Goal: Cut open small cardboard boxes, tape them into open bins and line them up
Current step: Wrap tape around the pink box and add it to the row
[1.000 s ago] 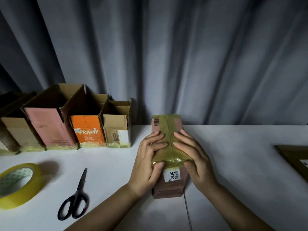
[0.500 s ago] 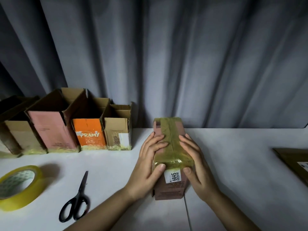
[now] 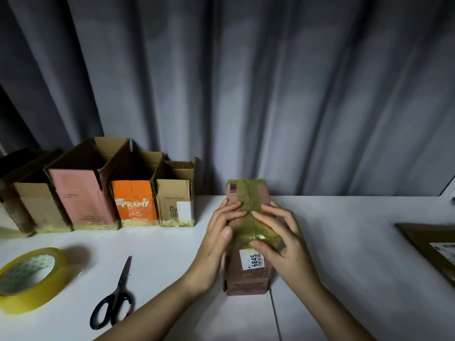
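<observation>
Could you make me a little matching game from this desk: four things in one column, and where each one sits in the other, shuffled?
Things:
1. tape roll
2. scissors
3. orange bin
4. pink box

Places:
A. in the row of open bins at the curtain
B. under both hands, mid-table
C. near left edge of the table
D. lying flat between the tape roll and the left forearm

Pairs: 1-C, 2-D, 3-A, 4-B
</observation>
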